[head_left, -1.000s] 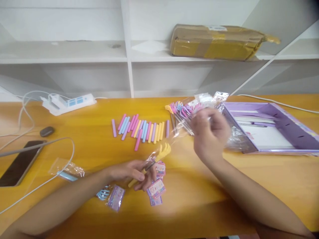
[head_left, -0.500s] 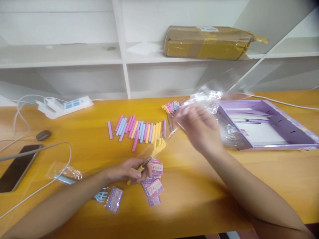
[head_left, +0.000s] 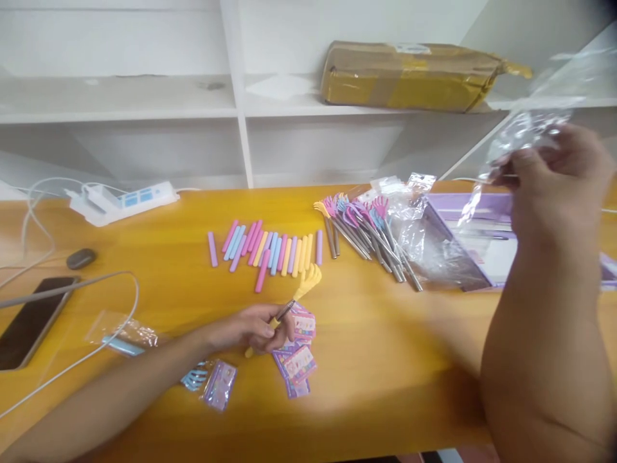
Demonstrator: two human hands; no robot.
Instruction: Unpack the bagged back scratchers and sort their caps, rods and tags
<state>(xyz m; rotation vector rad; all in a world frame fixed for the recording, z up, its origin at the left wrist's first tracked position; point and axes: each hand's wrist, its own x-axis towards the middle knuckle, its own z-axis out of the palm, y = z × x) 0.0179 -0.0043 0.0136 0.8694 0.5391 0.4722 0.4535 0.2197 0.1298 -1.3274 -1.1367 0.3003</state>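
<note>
Holding a yellow claw-headed scratcher (head_left: 289,306), the left hand (head_left: 265,328) has its thumb and fingers closed round the handle part, above the near side of the surface (head_left: 376,360). The right hand (head_left: 559,167), well off to the right and higher up, pinches crumpled clear plastic film (head_left: 530,132) between thumb and fingers; whether that is one bag or several, I cannot tell.

The film looks limp and shiny, so it could cling to the right hand's fingers or double up, and its loose ends could catch on the purple tray (head_left: 446,207) behind that hand. The left hand's grip seems light; a knock on the scratcher's head might twist it loose. The small printed cards (head_left: 299,363), just beside and below the left hand's fingers, look easy to brush out of their loose stack if that hand drops low.

The scratcher is slanted, its bright yellow prongs pointing away from the left hand and to the right. A short stretch of silvery shaft shows between head and fingers, and a yellow end pokes out on the near side of the hand. Its middle is hidden by the fingers.
</note>
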